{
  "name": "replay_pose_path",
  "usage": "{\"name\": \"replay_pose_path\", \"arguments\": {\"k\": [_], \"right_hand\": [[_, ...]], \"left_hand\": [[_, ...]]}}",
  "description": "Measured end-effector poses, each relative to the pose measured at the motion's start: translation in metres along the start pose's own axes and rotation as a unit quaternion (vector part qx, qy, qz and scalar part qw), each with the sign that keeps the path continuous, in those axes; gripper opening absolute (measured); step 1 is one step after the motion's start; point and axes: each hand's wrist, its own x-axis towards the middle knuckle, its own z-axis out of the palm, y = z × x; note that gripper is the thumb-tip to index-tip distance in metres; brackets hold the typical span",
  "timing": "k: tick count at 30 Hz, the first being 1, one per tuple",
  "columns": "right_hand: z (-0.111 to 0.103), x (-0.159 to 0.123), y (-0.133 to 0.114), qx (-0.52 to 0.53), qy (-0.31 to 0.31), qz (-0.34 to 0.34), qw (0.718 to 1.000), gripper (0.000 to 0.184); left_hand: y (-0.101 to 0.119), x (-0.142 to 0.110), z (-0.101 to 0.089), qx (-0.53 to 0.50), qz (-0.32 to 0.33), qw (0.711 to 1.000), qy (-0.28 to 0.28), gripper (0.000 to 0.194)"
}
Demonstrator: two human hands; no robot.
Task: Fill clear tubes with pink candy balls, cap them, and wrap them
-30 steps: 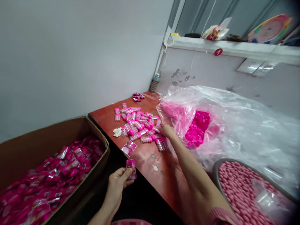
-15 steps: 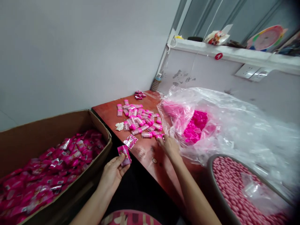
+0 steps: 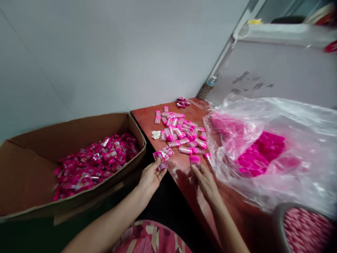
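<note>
My left hand (image 3: 151, 177) pinches a small pink foil sachet (image 3: 161, 163) at the near edge of the red-brown table (image 3: 184, 168), next to a second sachet (image 3: 166, 152) lying on the table. My right hand (image 3: 205, 179) holds a little clear bottle with a pink cap (image 3: 195, 160) upright between its fingertips. Just beyond it lies a heap of several filled pink-capped bottles (image 3: 179, 131).
An open cardboard box (image 3: 31, 175) of pink sachets stands at left. A big clear plastic bag (image 3: 265, 151) of pink caps covers the table's right side. A round basin of pink candies (image 3: 305, 230) sits at bottom right. White walls close the corner.
My right hand has drawn back from the heap with one bottle. My left hand has moved up to the table edge with its sachet. The view has swung left.
</note>
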Motion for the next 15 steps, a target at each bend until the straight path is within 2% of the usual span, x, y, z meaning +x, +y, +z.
{"name": "replay_pose_path", "arguments": {"k": [3,6,11,15], "right_hand": [[0.031,-0.036,-0.013,0.129,-0.086,0.052,0.987,0.037],[0.050,-0.053,-0.023,0.158,-0.101,0.081,0.979,0.035],[0.055,-0.045,-0.021,0.156,-0.070,0.073,0.983,0.031],[0.052,-0.042,-0.017,0.179,-0.059,0.079,0.979,0.030]], "left_hand": [[-0.006,0.006,0.012,-0.017,-0.001,1.000,0.014,0.004],[-0.013,0.007,0.023,-0.013,-0.018,1.000,0.000,0.006],[-0.023,0.006,0.032,0.004,-0.043,0.999,-0.024,0.012],[-0.029,0.005,0.034,0.036,-0.028,0.998,-0.045,0.020]]}}
